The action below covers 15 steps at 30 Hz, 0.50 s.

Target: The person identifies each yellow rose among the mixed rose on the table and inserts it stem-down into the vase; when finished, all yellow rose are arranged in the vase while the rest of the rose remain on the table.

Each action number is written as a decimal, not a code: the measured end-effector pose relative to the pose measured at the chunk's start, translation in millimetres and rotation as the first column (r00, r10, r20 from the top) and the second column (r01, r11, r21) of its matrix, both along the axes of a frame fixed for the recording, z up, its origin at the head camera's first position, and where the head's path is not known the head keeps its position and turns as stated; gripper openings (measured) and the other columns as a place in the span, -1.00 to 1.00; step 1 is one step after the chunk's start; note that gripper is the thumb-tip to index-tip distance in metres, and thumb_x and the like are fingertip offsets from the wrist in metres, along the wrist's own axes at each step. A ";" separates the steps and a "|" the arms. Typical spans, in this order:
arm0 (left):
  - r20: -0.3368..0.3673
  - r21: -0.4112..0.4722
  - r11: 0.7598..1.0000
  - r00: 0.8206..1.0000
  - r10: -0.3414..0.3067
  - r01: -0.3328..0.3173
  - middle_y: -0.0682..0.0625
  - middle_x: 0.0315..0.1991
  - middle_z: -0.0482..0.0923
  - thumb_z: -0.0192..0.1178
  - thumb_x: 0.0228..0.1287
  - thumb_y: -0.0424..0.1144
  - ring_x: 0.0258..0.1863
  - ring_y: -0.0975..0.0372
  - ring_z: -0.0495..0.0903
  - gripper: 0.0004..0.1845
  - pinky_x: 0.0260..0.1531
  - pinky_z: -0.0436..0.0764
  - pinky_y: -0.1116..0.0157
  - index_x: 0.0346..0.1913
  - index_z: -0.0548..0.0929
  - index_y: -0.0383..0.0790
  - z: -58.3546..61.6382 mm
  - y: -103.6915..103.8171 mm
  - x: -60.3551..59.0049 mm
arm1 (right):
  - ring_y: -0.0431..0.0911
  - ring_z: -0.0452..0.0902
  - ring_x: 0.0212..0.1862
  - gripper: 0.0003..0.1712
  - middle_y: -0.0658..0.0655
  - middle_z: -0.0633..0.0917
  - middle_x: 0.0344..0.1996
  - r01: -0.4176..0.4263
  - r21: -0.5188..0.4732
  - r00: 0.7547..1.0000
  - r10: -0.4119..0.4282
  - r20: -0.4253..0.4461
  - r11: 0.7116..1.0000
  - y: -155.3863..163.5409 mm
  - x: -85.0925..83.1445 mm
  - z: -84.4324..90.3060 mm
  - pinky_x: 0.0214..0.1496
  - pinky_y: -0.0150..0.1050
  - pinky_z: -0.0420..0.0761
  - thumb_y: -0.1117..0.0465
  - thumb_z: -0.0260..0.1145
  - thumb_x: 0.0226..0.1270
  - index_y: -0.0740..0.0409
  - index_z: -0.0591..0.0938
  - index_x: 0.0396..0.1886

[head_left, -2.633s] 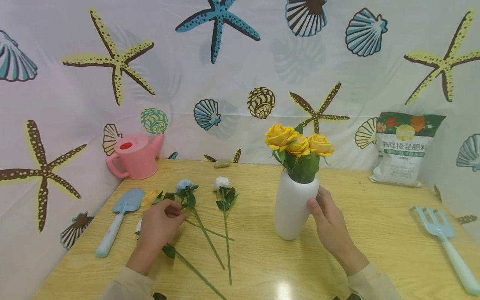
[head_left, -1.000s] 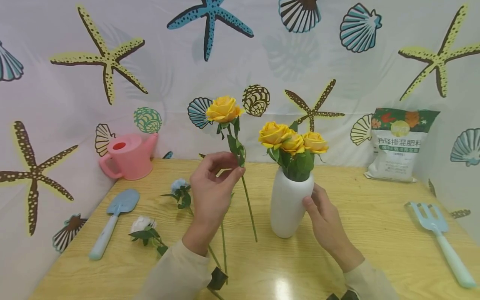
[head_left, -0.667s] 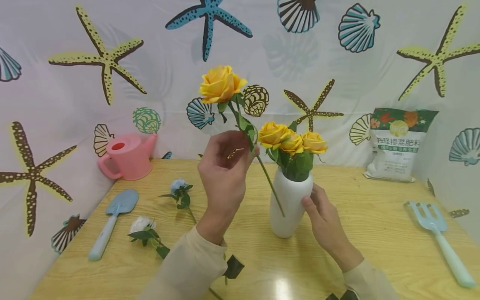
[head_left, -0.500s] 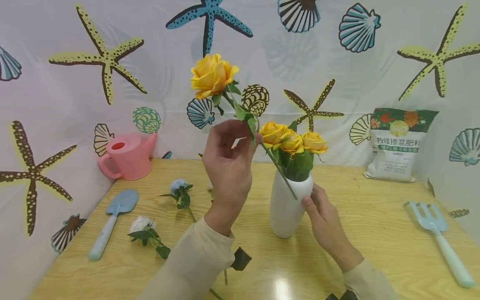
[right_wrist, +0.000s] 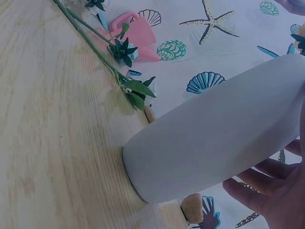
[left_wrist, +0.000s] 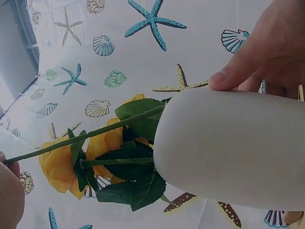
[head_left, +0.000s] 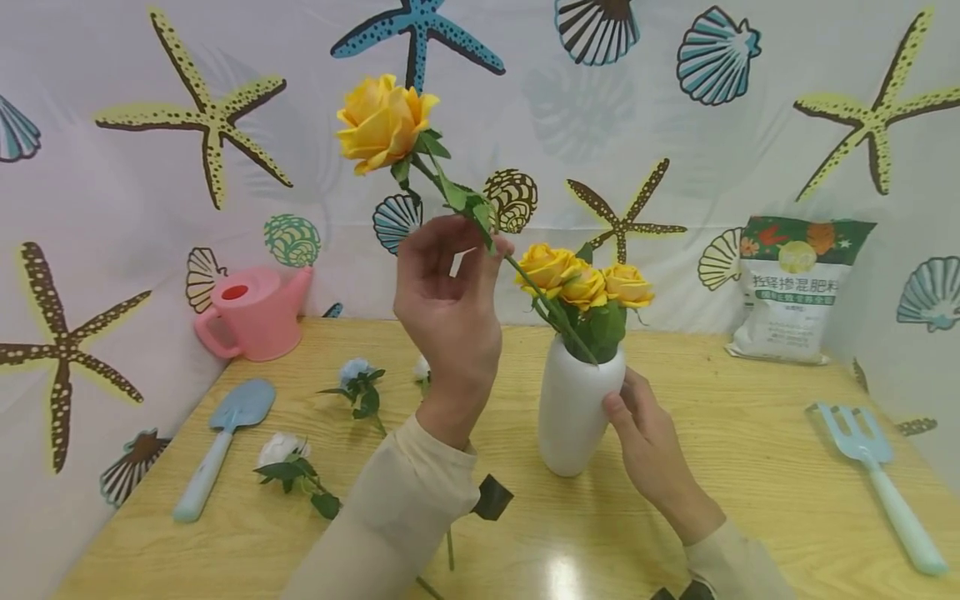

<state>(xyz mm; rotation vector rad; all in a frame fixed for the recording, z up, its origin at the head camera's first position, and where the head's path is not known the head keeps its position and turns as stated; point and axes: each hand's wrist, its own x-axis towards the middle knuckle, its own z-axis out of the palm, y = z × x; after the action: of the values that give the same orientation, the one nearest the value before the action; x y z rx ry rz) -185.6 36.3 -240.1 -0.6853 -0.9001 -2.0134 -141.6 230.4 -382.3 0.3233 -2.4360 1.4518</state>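
At the far left of the pale wooden bench (head_left: 750, 467) lies a light blue plastic trowel (head_left: 217, 450), with a pink plastic watering can (head_left: 251, 312) behind it against the seashell-printed backdrop. Next come three loose artificial flowers lying flat: a white rose with green leaves (head_left: 285, 462) near the trowel, a pale blue rose (head_left: 356, 379) farther back, and a second white bloom (head_left: 422, 369) mostly hidden behind the raised forearm. The left hand (head_left: 450, 308) is lifted above the bench, its fingers (head_left: 491, 248) pinched on the green stem of a yellow artificial rose (head_left: 382, 121); the bloom tilts up and to the left, while the stem slants down to the right and its lower end reaches the mouth of the white ceramic vase (head_left: 573, 408). The vase stands upright near the middle of the bench and already carries three yellow roses (head_left: 585, 283). The right hand (head_left: 656, 458) rests against the vase's right side, fingers curled round its wall with the thumb on the front. Farther right, a printed bag of fertiliser (head_left: 798, 292) leans on the backdrop, and a light blue plastic garden fork (head_left: 881, 483) lies near the bench's right edge.
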 end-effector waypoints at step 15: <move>-0.149 -0.181 0.976 0.984 0.097 -0.123 -0.15 -0.23 0.61 0.23 0.18 -0.71 -0.23 0.22 0.68 -0.74 -0.08 0.73 0.25 -0.14 0.41 -0.77 -20.3 10.0 1.8 | 0.38 0.36 0.40 -0.47 0.43 0.43 0.40 -0.007 0.010 1.000 0.007 -0.001 1.000 0.5 1.4 1.9 0.32 0.32 0.42 0.14 -0.06 0.67 0.31 0.23 0.47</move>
<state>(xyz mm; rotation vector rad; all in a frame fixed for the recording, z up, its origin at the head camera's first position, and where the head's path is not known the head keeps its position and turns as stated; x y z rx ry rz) -183.9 46.2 -260.4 -0.8516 -1.0313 -1.7735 -140.3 230.9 -380.4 0.3352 -2.4446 1.4429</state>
